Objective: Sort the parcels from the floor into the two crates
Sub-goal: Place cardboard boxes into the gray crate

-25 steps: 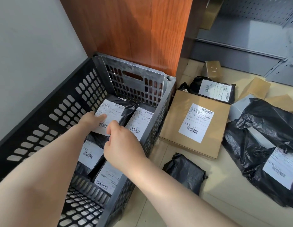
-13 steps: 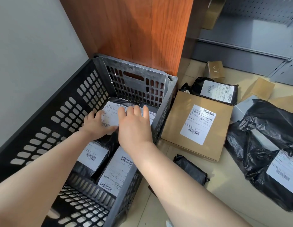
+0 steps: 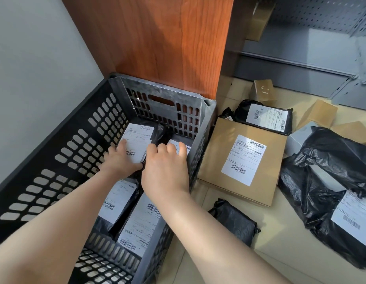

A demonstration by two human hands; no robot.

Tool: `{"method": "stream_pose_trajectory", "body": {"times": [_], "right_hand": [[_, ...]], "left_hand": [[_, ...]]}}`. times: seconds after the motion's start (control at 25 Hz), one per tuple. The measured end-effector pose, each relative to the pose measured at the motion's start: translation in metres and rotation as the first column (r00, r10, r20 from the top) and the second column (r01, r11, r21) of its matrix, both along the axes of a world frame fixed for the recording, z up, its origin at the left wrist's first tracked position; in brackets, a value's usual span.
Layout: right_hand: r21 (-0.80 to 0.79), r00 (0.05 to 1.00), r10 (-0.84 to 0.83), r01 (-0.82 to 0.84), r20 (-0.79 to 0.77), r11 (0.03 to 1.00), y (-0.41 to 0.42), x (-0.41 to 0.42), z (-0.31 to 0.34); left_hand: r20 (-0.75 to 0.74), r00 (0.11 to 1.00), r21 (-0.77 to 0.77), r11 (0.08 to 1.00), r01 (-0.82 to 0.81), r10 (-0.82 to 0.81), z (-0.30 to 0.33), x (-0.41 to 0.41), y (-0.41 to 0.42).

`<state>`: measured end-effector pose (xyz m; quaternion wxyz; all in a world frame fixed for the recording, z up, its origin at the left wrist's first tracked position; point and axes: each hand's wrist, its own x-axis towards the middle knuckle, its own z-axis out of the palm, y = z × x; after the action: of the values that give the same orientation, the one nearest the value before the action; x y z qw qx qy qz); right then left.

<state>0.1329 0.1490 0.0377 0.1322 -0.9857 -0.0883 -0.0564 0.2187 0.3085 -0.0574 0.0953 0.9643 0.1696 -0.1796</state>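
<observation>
A black perforated crate (image 3: 55,152) stands on the floor by the wall and holds several black parcels with white labels. My left hand (image 3: 119,160) rests flat on the label of the far-left parcel (image 3: 140,134). My right hand (image 3: 165,167) lies beside it, fingers spread over the far-right parcel (image 3: 175,143), which it mostly hides. Two more labelled parcels (image 3: 137,224) lie nearer me in the crate. On the floor to the right lie a flat brown box (image 3: 241,158) and a small black parcel (image 3: 235,220).
A wooden cabinet side (image 3: 167,42) rises behind the crate. Further right on the floor lie a labelled black bag (image 3: 268,117), a big crumpled black bag (image 3: 329,181), several small brown boxes (image 3: 264,91) and a grey metal shelf base (image 3: 300,72). Only one crate shows.
Both hands went deeper into the crate, from gripping the far-left parcel to lying flat on the two far parcels. That parcel now sits lower. The view shifted slightly.
</observation>
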Motion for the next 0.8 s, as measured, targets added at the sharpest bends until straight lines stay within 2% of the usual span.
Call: {"method": "stream_pose_trajectory", "body": {"times": [0.12,0.48,0.68,0.8], "right_hand": [[-0.007,1.000,-0.010,0.010,0.011,1.000,0.000,0.000,-0.001],[0.007,1.000,-0.014,0.014,0.012,1.000,-0.001,0.001,-0.002],[0.280,0.999,-0.024,0.009,0.048,0.960,-0.006,0.000,-0.001],[0.525,1.000,0.010,-0.022,0.025,0.851,-0.016,-0.001,0.004]], "left_hand": [[0.010,1.000,0.018,1.000,-0.002,0.002,0.000,0.015,-0.001],[-0.089,0.996,0.033,0.999,0.015,-0.012,0.001,0.026,-0.002],[-0.051,0.999,0.062,0.998,0.015,-0.012,0.010,0.020,-0.012],[0.023,0.999,0.066,0.997,0.039,-0.041,0.025,0.020,-0.017]]}}
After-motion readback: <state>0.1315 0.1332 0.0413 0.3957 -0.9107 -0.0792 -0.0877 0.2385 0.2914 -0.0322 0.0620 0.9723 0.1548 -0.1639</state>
